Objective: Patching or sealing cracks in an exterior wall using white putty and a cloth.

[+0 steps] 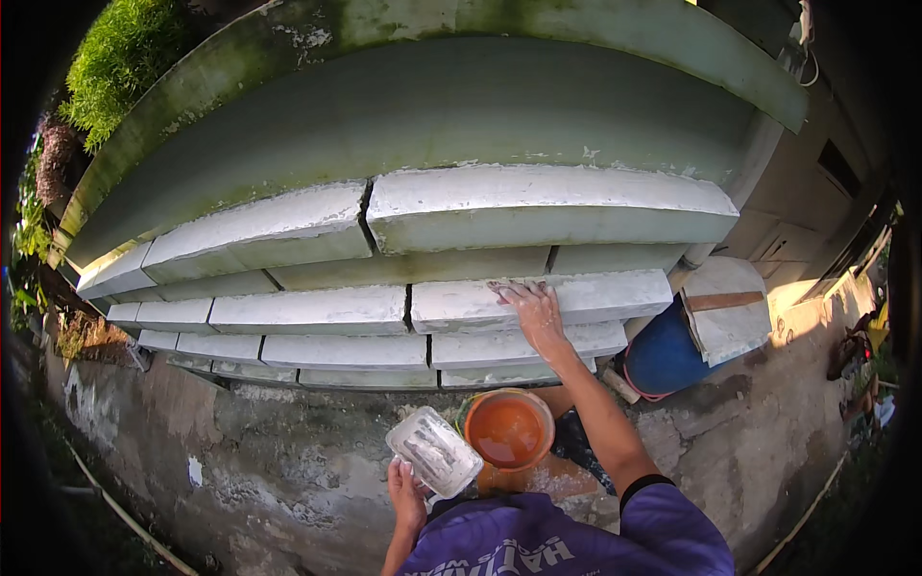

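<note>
White-smeared plastic tray [465, 474] sits at half past six in the view, tilted, low in front of the person. The left hand [407, 488] reaches up from seven o'clock, its grip closed on the tray's near left corner.

Just above, towards half past four, the right hand [531, 309] lies palm down on a white-coated ledge [610, 294], fingers outstretched towards ten o'clock; its grip is loose and open, though whether anything is tucked underneath cannot be told. The bare right forearm slants up from five o'clock.

The ledge's front edge runs below the palm; a dark gap cuts it at nine o'clock from the hand. Towards twelve, a higher ledge [552, 197] overhangs a recess. At five o'clock, an orange bucket [548, 422] stands just beside the tray. A blue barrel [661, 357] crowds four o'clock, while open concrete ground [250, 461] spreads at eight.
</note>
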Demonstrator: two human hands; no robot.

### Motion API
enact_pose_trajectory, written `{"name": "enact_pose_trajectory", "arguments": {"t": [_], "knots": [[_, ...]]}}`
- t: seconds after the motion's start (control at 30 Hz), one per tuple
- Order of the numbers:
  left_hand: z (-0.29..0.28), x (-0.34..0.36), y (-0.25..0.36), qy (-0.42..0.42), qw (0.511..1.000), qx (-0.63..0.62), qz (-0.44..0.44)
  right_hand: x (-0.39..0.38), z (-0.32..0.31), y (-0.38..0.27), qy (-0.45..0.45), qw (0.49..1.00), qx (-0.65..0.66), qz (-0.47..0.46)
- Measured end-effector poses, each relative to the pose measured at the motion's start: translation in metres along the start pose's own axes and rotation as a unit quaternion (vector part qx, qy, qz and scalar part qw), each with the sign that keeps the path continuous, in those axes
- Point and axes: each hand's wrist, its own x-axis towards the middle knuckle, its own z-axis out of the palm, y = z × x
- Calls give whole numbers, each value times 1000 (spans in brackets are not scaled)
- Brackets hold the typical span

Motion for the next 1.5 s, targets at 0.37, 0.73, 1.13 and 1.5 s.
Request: {"name": "enact_pose_trajectory", "arguments": {"t": [0.37, 0.73, 1.13, 1.5], "knots": [[-8, -2, 4, -12, 1000, -13, 11, 7, -5, -15, -13, 998, 21, -50], [-13, -2, 8, 3, 1000, -25, 9, -5, -30, -64, -28, 997, 70, -30], [-17, 0, 12, 3, 999, -40, 29, -19, -43, -51, -49, 996, 74, -30], [-9, 0, 11, 22, 999, -27, 20, -28, -45, -20, -125, 991, 48, -15]]}}
